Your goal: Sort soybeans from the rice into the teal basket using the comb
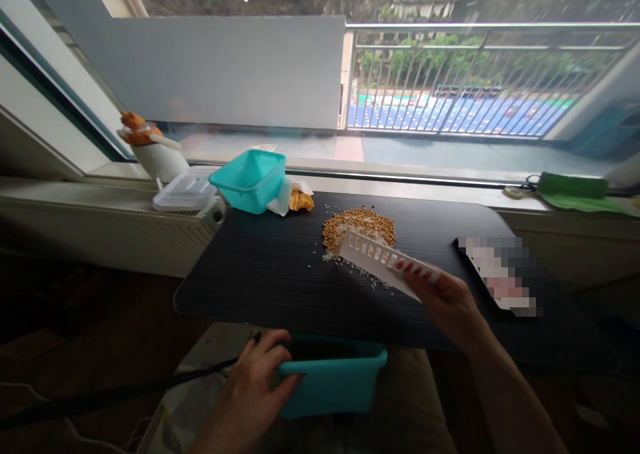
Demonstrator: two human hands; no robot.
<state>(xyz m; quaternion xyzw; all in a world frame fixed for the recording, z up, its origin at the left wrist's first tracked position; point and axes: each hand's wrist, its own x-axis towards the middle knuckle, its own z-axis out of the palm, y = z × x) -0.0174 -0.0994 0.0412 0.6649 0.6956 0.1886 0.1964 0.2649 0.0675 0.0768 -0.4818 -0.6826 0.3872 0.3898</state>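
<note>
My left hand (265,371) grips the left rim of a turquoise plastic bin (333,381), which sits on my lap below the table edge. Its inside is dark, and I cannot make out what is in it. In my right hand (447,301) is a white slotted plastic strip (373,257), fingers wrapped around its near end. The strip slants over the front of a pile of yellow beans (367,221), touching it or just above it. White grains like rice (330,257) are mixed into the pile and scattered around it.
On the dark table (250,274) a second turquoise bin (255,181) stands back left, beside a crumpled orange-and-white wrapper (301,201). A phone (495,277) lies on the right. A clear plastic lid (184,193) rests on the radiator, and a green cloth (573,189) on the sill.
</note>
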